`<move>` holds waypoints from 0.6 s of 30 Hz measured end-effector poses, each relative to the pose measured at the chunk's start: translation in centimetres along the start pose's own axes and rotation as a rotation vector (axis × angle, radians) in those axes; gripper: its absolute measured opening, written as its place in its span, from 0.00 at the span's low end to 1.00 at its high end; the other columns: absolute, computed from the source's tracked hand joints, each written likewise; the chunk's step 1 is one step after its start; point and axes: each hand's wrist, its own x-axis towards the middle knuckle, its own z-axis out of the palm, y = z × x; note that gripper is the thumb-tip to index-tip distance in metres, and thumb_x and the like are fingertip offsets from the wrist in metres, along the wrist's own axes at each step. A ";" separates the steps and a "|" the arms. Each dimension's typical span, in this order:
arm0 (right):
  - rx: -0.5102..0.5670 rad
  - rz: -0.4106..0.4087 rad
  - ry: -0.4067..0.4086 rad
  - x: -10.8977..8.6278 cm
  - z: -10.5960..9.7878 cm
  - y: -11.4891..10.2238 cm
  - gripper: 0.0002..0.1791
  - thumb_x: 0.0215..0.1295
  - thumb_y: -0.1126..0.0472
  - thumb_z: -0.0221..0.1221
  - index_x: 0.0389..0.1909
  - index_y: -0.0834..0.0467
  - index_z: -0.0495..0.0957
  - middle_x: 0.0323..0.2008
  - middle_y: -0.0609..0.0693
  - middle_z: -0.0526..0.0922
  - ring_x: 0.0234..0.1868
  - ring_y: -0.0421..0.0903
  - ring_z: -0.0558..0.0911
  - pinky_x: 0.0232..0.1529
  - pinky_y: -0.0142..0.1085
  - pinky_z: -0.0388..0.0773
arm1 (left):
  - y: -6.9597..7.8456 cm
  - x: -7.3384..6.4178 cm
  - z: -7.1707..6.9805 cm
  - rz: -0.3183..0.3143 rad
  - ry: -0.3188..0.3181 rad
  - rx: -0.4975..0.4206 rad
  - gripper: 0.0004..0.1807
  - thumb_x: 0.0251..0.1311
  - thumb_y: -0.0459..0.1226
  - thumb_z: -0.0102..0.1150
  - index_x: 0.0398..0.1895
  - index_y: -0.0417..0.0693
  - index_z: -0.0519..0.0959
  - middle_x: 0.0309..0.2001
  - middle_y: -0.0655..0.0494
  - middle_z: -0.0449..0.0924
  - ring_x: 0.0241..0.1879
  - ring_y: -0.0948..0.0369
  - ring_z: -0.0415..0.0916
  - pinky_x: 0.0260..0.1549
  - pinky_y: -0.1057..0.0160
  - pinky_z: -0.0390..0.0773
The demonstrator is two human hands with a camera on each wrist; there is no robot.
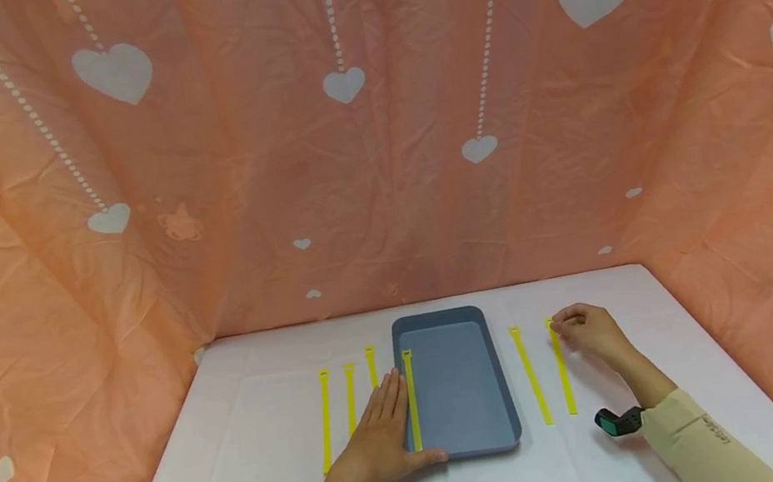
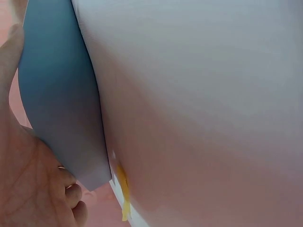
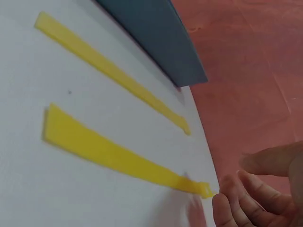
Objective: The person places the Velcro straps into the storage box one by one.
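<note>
My left hand (image 1: 382,444) lies along the left side of a shallow blue-grey tray (image 1: 466,388), fingers stretched out and thumb at its front rim. The left wrist view shows the palm beside the tray's outer wall (image 2: 59,94). Inside the tray, near its left wall, lies one yellow slotted strap (image 1: 413,405). My right hand (image 1: 591,333) is at the far, slotted end of the rightmost yellow strap (image 1: 564,377), its fingers loosely bent. In the right wrist view this strap (image 3: 109,156) lies on the table, with the fingertips right beside its head and the thumb apart from it.
Another yellow strap (image 1: 531,378) lies between the tray and the rightmost one. Left of the tray are three more straps, including the outermost strap (image 1: 326,423); my left hand partly covers some. A white cloth covers the table (image 1: 250,431). A pink heart-patterned curtain (image 1: 415,228) surrounds it.
</note>
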 end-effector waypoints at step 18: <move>-0.041 0.048 -0.019 0.4 0.2 1.7 0.16 0.74 0.65 0.65 0.52 0.75 0.78 0.37 0.58 0.87 0.31 0.43 0.84 0.31 0.33 0.81 | -0.5 0.0 0.7 0.024 0.034 -0.022 0.75 0.57 0.81 0.55 0.88 0.38 0.40 0.88 0.41 0.34 0.87 0.47 0.32 0.83 0.43 0.46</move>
